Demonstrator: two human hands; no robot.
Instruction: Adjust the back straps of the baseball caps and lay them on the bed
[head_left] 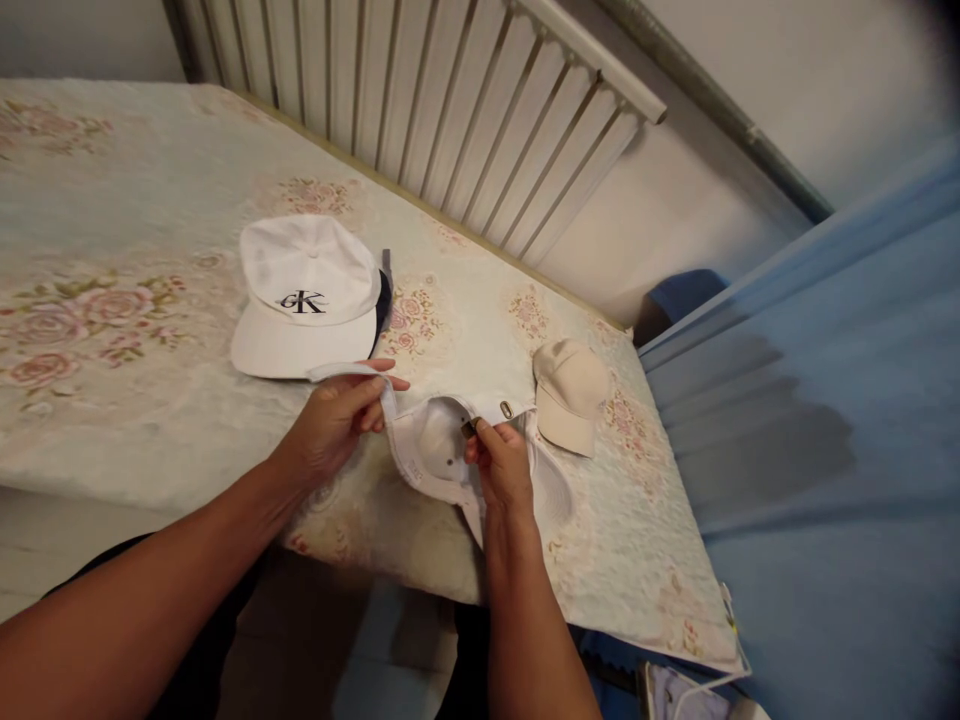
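I hold a white cap (439,450) upside down over the near edge of a bed, its inside facing me. My left hand (341,420) is closed on the cap's long back strap (352,372), which runs out to the left. My right hand (502,465) pinches the small metal buckle (469,427) at the cap's back opening. A white cap with a black logo (304,290) lies on the bed just beyond my left hand, on top of a dark cap (384,300). A beige cap (570,392) lies to the right of my right hand.
The bed has a pale floral cover (112,300). A white slatted headboard (450,100) stands behind it. A blue panel (825,450) fills the right side. Some white items (682,695) lie on the floor at the lower right.
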